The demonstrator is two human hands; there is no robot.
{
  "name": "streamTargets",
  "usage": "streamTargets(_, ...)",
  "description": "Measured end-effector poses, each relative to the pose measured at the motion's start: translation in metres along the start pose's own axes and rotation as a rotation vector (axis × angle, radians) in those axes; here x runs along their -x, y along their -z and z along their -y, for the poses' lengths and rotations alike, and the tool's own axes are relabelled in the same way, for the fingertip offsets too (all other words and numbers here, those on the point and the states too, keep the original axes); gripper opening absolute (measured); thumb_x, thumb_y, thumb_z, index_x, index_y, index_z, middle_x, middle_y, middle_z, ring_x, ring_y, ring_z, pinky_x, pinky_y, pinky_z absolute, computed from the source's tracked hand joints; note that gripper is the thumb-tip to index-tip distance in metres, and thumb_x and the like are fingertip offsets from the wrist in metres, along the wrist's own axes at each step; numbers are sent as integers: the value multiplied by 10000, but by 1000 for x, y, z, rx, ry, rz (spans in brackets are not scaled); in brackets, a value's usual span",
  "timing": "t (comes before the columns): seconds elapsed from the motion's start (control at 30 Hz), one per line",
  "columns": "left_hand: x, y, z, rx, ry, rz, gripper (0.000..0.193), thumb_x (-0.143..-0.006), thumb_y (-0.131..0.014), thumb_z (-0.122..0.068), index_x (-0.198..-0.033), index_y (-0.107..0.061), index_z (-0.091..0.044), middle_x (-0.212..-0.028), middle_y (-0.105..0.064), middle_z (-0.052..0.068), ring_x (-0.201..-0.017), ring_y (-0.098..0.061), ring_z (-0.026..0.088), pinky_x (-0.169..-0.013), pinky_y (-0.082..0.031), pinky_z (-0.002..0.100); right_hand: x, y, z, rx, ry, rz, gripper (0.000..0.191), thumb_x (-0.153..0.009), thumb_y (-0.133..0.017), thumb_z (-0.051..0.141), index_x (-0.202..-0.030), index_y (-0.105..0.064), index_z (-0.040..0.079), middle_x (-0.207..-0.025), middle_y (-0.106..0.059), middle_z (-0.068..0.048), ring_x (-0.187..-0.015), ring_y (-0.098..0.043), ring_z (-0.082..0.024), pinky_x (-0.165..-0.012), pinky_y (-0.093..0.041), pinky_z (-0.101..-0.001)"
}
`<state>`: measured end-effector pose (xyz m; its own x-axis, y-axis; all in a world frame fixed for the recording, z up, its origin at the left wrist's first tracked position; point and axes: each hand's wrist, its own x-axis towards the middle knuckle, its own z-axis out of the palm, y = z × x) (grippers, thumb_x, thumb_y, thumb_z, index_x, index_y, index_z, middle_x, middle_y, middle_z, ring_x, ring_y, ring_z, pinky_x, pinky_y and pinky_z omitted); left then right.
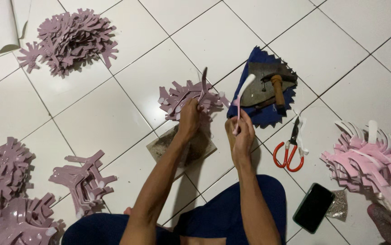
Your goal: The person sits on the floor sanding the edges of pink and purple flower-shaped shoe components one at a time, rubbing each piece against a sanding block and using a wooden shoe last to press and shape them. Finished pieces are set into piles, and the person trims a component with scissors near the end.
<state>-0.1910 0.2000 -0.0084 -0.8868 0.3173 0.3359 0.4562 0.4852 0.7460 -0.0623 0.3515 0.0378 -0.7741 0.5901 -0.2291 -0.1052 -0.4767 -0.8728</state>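
Head view looks straight down at a white tiled floor (113, 113) where someone sits with mauve cut-out strap shapes sorted into heaps all around — probably so each batch stays within arm's reach. Biggest heap (70, 38) sits far left, more mauve heaps (4, 181) crowd the near left, and a pink pile (363, 159) lies to the right.

In the middle, a blue cloth (261, 115) carries an old flat iron (268, 84) with a wooden handle, likely to keep it off the tiles. Just nearer is a brownish board (204, 145) under the hands.

Left hand (189, 119) is closed around a mauve strap (203, 86), pinching it upright over a small pile (181, 97). Right hand (243, 134) grips a pale pink strap (243, 90), also held up on end — looks like the two get compared or matched.

Red-handled scissors (290, 149) and a dark phone (313, 208) lie near right.
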Motion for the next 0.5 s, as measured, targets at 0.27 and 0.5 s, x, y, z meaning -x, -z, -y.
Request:
streamTargets(0.27, 176, 111, -10, 290, 563, 458, 234, -924, -749, -177, -805, -603, -37, -627, -552, 41, -595, -547, 133, -545, -463, 332, 83, 22, -38, 511, -250, 315, 285, -955, -653, 129, -1216, -672, 15, -933, -713, -53, -773, -619, -91, -605, -454, -261)
streamTargets(0.5, 291, 106, 12, 363, 531, 454, 273, -789, -816, -178, -700, -629, 0, -665, -724, 100, -618, -684, 181, -584, -551, 366, 160, 42, -104, 731, -269, 623, 295, -871, -767, 185, -1079, -712, -17, -882, -773, -77, -789, -711, -119, -679, -552, -264)
